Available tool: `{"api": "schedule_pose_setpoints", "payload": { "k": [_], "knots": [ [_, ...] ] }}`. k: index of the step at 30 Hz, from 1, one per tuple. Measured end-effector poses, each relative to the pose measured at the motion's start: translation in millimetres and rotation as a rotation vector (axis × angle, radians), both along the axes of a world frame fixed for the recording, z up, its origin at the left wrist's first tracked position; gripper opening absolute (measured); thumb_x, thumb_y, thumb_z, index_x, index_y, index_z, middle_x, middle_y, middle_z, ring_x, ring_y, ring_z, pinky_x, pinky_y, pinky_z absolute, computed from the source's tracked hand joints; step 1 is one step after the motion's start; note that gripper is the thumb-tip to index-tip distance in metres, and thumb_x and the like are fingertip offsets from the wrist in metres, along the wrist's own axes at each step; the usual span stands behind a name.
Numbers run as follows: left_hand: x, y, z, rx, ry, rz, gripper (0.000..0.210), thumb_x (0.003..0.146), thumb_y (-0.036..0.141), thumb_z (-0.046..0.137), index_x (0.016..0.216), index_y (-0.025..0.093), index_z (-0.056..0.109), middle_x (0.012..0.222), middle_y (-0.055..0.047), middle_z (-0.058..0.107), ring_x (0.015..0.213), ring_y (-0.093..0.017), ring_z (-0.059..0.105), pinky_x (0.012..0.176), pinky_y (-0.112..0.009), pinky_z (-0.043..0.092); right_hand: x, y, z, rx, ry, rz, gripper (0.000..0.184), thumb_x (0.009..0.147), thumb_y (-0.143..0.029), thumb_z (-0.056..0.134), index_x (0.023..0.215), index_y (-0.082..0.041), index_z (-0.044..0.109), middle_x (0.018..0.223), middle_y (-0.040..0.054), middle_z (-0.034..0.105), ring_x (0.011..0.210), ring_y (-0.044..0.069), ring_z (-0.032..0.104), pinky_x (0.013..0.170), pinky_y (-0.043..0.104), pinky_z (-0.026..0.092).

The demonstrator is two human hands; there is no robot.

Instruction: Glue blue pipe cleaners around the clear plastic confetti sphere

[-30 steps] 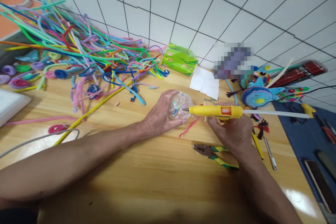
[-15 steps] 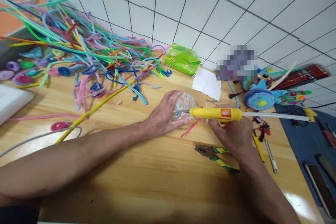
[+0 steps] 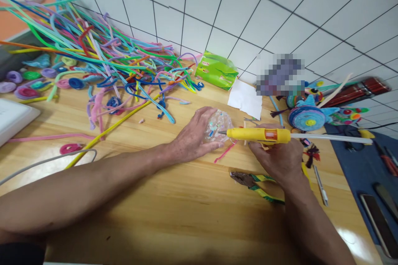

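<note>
My left hand (image 3: 197, 134) curls around the left side of a clear round piece (image 3: 219, 124) with shiny and blue bits in it, on the wooden table. In my right hand (image 3: 281, 153) is a yellow hot glue gun (image 3: 258, 134), a long white glue stick (image 3: 329, 137) jutting from its back end. The gun's metal nozzle points left, over the clear piece; whether it touches cannot be seen. A pink strip (image 3: 224, 153) lies just below the nozzle. Green and yellow handled pliers (image 3: 245, 179) rest below my right hand, their handles partly behind the wrist.
Many coloured pipe cleaners (image 3: 118, 62) are heaped at the back left. A green packet (image 3: 216, 70) and a white paper (image 3: 245, 99) lie by the tiled wall. At the right are a blue coiled figure (image 3: 306, 116), a white pen (image 3: 321, 186) and a blue mat (image 3: 345, 149).
My right hand and the glue gun have shifted slightly to the right, drawing the nozzle back a little over the clear piece. My left hand has stayed put.
</note>
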State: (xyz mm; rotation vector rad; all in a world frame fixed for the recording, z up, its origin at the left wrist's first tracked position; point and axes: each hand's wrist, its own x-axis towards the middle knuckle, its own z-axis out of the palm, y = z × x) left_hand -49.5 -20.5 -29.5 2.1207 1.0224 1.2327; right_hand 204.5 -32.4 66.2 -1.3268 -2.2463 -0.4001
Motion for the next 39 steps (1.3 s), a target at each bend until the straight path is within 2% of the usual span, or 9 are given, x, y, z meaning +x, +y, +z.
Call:
{"api": "schedule_pose_setpoints", "payload": {
  "k": [7, 18, 27, 39],
  "knots": [
    [-0.1, 0.3, 0.4, 0.014, 0.005, 0.003, 0.094, 0.090, 0.045, 0.080, 0.163, 0.026, 0.025, 0.154, -0.020, 0.044, 0.150, -0.040, 0.045, 0.126, -0.066, 0.043, 0.0, 0.3, 0.1, -0.116, -0.053, -0.113, 0.021, 0.078, -0.027, 0.061, 0.095, -0.022, 0.072, 0.087, 0.0084, 0.082, 0.071, 0.028, 0.077, 0.061, 0.034, 0.057],
    [-0.8, -0.4, 1.1, 0.003, 0.015, -0.009, 0.094, 0.091, 0.045, 0.079, 0.163, 0.026, 0.022, 0.155, -0.021, 0.042, 0.150, -0.040, 0.043, 0.126, -0.067, 0.043, 2.1, 1.3, 2.4, -0.067, -0.059, -0.041, 0.021, 0.079, -0.027, 0.060, 0.094, -0.021, 0.075, 0.089, 0.0090, 0.083, 0.069, 0.027, 0.077, 0.061, 0.033, 0.058],
    [-1.1, -0.3, 1.5, 0.007, 0.006, -0.009, 0.093, 0.091, 0.046, 0.079, 0.164, 0.028, 0.023, 0.155, -0.020, 0.043, 0.150, -0.039, 0.044, 0.126, -0.066, 0.044, 3.3, 1.1, 2.2, -0.113, -0.066, -0.093, 0.019, 0.079, -0.031, 0.062, 0.091, -0.021, 0.074, 0.088, 0.0090, 0.082, 0.068, 0.026, 0.074, 0.060, 0.033, 0.055],
    [-0.6, 0.5, 0.6, 0.011, -0.005, -0.013, 0.092, 0.092, 0.048, 0.078, 0.163, 0.026, 0.025, 0.154, -0.022, 0.043, 0.149, -0.040, 0.045, 0.125, -0.066, 0.044, 5.5, 2.2, 0.5, -0.012, -0.089, -0.004, 0.017, 0.082, -0.026, 0.063, 0.093, -0.019, 0.074, 0.089, 0.0103, 0.081, 0.069, 0.026, 0.074, 0.060, 0.032, 0.054]
  ]
}}
